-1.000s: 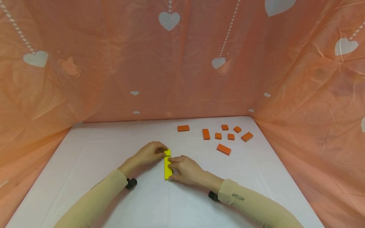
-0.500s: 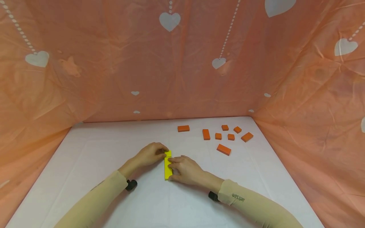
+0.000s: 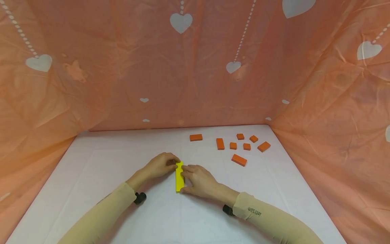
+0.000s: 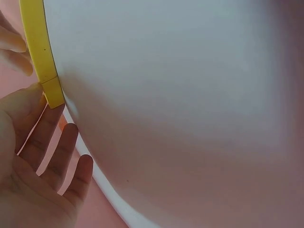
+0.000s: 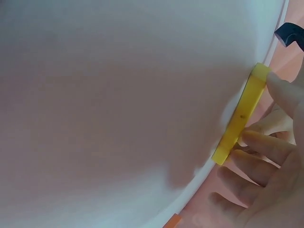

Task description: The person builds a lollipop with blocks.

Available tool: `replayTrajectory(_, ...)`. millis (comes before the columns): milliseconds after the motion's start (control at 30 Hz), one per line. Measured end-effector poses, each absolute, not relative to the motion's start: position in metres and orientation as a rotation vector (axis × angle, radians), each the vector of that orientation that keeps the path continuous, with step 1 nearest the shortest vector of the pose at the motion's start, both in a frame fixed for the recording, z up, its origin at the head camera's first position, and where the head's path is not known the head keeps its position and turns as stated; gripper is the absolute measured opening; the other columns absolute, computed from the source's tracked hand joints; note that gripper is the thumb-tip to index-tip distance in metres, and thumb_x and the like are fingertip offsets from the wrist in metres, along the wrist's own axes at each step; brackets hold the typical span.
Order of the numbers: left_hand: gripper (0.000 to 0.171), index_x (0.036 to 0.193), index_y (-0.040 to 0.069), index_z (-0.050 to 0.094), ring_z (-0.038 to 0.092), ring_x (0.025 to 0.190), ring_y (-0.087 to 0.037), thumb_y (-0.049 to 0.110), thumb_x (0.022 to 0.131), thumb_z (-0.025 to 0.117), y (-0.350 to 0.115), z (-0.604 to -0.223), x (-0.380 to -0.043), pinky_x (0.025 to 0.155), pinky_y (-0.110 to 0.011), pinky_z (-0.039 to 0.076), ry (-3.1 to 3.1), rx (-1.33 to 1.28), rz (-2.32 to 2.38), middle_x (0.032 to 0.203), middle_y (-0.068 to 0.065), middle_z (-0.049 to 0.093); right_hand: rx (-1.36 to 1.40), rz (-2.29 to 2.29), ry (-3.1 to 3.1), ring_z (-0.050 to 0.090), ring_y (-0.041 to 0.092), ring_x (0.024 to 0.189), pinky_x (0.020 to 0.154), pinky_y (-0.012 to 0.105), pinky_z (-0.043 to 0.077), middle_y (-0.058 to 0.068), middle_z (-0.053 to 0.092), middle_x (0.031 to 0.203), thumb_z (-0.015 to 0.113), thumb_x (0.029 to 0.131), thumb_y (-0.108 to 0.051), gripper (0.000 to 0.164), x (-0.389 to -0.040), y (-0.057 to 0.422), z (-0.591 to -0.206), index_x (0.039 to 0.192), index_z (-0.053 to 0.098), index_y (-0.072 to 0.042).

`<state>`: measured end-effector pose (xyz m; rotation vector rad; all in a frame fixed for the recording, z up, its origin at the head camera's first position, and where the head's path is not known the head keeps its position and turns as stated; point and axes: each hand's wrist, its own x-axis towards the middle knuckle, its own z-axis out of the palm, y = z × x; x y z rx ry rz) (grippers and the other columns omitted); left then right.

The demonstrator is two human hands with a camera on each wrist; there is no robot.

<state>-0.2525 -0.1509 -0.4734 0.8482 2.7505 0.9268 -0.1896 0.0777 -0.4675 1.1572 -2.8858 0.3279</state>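
On the white table a long yellow block (image 3: 179, 183) lies pointing away from me, with a short yellow block (image 3: 179, 164) set against its far end. The left wrist view shows only a thin seam between the long block (image 4: 40, 45) and the short one (image 4: 54, 93). My left hand (image 3: 159, 165) pinches the short block between thumb and fingertips at its far end. From the right side, my right hand (image 3: 200, 181) grips the long block (image 5: 246, 108), thumb at the near end and fingertips further along near the seam.
Several orange blocks, long ones such as this bar (image 3: 239, 160) and small ones such as this cube (image 3: 233, 145), lie scattered at the back right of the table (image 3: 122, 149). An orange cloth (image 3: 195, 74) with white hearts hangs behind and at both sides.
The short yellow block has moved nearer with my left hand, and the gap to the long block has closed. My right fingertips have shifted from the long block's top towards its right edge.
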Motion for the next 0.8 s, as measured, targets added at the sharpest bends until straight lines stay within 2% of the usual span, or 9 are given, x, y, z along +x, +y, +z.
replayTrajectory(267,0.022,0.119,0.009,0.075,0.066,0.105,-0.022,0.012,0.098,0.073,-0.152,-0.473,-0.252,0.1,-0.049,0.054,2.737,0.856,0.933,0.115,-0.002,0.074,1.129,0.313,-2.967,0.053,0.027,0.14,0.12,0.043,0.038,0.008,0.056,0.153,0.076,0.093,-0.05,0.063,-0.19,0.076,-0.466,0.14,0.066,-0.009)
replayTrajectory(533,0.031,0.129,0.007,0.07,0.061,0.126,-0.032,0.018,0.1,0.07,-0.151,-0.47,-0.242,0.108,-0.055,0.049,2.823,0.868,0.85,0.134,-0.009,0.066,1.135,0.31,-2.956,0.055,0.027,0.138,0.119,0.044,0.04,0.008,0.058,0.151,0.077,0.092,-0.049,0.062,-0.19,0.076,-0.466,0.138,0.067,-0.009)
replayTrajectory(800,0.038,0.13,0.005,0.069,0.061,0.126,-0.033,0.024,0.097,0.074,-0.155,-0.469,-0.216,0.104,-0.057,0.051,2.94,1.042,0.598,0.137,-0.01,0.064,1.13,0.302,-2.954,0.054,0.027,0.139,0.119,0.045,0.039,0.008,0.058,0.151,0.077,0.092,-0.05,0.063,-0.19,0.075,-0.465,0.138,0.067,-0.008)
